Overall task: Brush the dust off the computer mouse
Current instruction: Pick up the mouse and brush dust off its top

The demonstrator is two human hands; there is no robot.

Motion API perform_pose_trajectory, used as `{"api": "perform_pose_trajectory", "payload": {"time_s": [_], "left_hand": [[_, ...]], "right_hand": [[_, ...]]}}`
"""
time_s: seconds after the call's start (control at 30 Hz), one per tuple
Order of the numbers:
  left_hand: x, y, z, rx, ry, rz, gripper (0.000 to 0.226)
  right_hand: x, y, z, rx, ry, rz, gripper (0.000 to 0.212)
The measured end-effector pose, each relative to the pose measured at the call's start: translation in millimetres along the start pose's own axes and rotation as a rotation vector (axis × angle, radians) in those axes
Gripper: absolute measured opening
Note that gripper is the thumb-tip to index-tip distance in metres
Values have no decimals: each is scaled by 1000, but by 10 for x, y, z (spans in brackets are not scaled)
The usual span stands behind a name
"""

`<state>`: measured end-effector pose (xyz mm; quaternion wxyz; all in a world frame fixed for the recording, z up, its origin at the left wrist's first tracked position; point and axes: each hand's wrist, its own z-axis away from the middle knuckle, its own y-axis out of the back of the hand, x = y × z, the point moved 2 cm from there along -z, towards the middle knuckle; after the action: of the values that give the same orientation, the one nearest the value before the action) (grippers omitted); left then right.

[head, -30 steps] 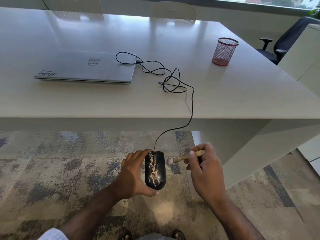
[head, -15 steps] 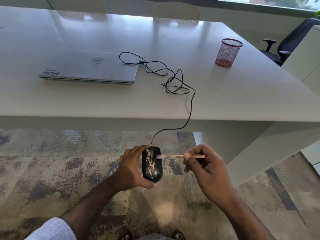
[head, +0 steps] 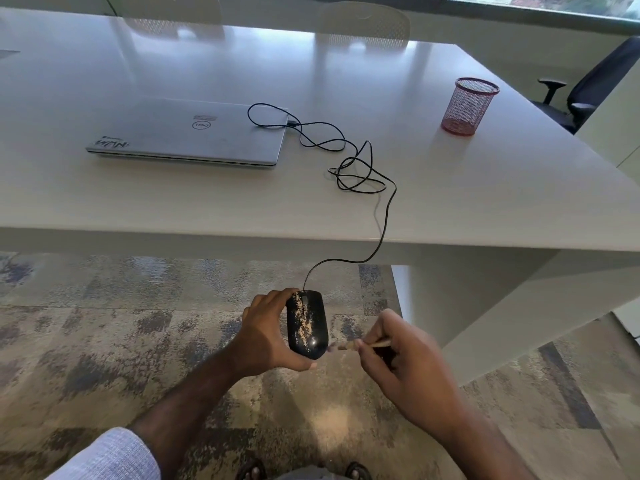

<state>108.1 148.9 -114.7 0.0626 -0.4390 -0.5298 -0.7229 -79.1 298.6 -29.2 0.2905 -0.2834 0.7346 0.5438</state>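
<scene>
Head view, looking down past the white table [head: 485,209] edge: my left hand [head: 266,336], forearm angled in from the lower left, is clamped around the black computer mouse [head: 307,325], held in the air over the patterned carpet [head: 104,341], tan dust streaked across its top. Its cable [head: 384,220] climbs onto the table. Just right, my right hand [head: 405,365] pinches a small wooden-handled brush [head: 349,346], bristles blurred, at the mouse's near right edge.
</scene>
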Motion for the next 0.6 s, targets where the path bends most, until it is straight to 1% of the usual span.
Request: {"api": "perform_pose_trajectory", "payload": {"time_s": [0.07,0.13,0.23,0.37,0.5,0.6], "left_hand": [[3,-2,2,-4,-7,-6,127],[21,-7,-3,-5,-11,-11,126],[56,-5,-11,-4,-13,-39,127],[64,3,1,-17,-7,-60,127],[98,-21,4,1,-20,-80,125],[106,-53,14,26,-48,-92,122]], "right_hand": [[-51,-3,-21,33,21,-59,20],[-102,-41,-40,20,39,-75,20],[-117,-87,-46,-26,70,50,21],[-109,-48,-51,12,63,118,25],[-173,-115,-43,23,68,-17,21],[-205,-201,-18,59,71,-53,20]]}}
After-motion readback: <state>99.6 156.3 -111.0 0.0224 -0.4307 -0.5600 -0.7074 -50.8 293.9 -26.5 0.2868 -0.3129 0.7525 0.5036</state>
